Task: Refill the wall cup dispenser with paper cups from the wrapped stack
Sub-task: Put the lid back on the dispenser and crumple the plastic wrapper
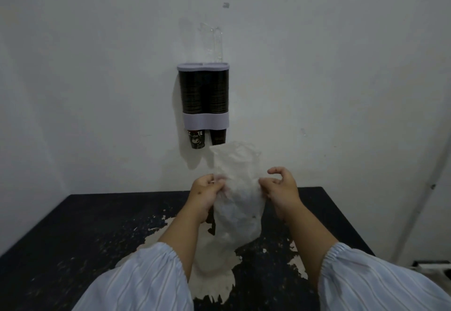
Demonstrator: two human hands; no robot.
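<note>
— Right, what have my hands got?

— I see my left hand [205, 192] pinching the left edge of the plastic wrapper [238, 203], fingers curled tight on it. My right hand [280, 189] grips the right edge between thumb and curled fingers, the upper fingers hooked free above it.

— And where's the wrapper?

— I'm holding it upright between both hands, over the black table [73, 232], its crumpled top reaching just under the dispenser's cups. Whether cups sit inside it, I cannot tell.

— The dispenser?

— The wall cup dispenser [203, 95] hangs on the white wall [341, 78], both tubes packed dark with paper cups [196, 139] poking out below the grey band. A clear bracket [214, 42] sits above it.

— The tabletop?

— Its paint is peeled to pale patches under my arms.
</note>
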